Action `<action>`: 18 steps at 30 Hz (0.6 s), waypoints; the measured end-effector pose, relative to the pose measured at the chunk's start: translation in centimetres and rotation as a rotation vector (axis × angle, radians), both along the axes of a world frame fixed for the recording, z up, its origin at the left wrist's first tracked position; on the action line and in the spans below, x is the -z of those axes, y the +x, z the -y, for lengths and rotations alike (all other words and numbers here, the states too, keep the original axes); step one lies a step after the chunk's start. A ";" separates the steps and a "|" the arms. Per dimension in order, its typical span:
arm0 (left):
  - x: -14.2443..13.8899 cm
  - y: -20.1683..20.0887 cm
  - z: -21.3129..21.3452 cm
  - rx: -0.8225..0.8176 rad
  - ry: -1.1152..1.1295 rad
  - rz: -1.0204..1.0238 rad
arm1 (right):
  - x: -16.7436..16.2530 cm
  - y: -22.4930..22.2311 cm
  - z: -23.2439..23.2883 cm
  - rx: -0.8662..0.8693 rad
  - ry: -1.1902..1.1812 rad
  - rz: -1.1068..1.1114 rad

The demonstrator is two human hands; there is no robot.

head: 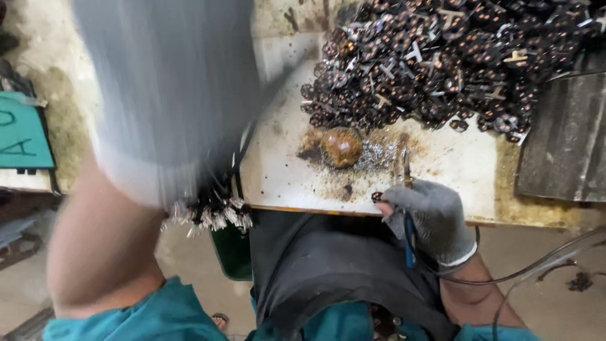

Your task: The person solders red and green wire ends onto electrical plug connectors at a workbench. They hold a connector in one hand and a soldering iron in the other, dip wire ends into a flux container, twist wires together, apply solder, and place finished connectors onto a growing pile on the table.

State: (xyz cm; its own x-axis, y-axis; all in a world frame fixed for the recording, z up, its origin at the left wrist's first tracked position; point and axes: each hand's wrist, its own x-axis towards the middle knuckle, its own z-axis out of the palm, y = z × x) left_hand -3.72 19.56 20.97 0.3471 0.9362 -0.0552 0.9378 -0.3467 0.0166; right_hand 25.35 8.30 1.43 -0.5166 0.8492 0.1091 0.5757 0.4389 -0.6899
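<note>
My left hand (pixel 170 95), in a grey glove, is raised close to the camera and heavily blurred. It grips a bundle of thin black wires with silver tips (pixel 211 211) that hangs over the table's near left corner. My right hand (pixel 435 221), also grey-gloved, rests at the front edge of the stained white table (pixel 442 158). It holds a blue-handled soldering iron (pixel 405 183) whose tip points away from me. A brown round lump (pixel 341 146) sits in silvery residue just left of that tip. A large pile of small black and copper coil parts (pixel 442 63) covers the far side.
A dark grey slab (pixel 568 139) lies at the table's right end. A green board (pixel 22 132) stands to the left. A thin cable (pixel 536 268) trails from my right wrist. A dark apron (pixel 328 265) covers my lap, with a green bin (pixel 233 252) below.
</note>
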 end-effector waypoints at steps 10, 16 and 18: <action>19.5 2.9 18.2 0.321 -0.148 0.990 | -1.1 -0.7 0.8 -0.014 0.060 0.127; 24.0 4.2 19.5 0.176 -0.052 0.959 | -1.8 -2.9 1.3 -0.016 -0.058 0.103; 23.6 4.0 19.1 0.180 -0.086 0.965 | -1.4 -3.9 1.3 0.008 -0.081 0.041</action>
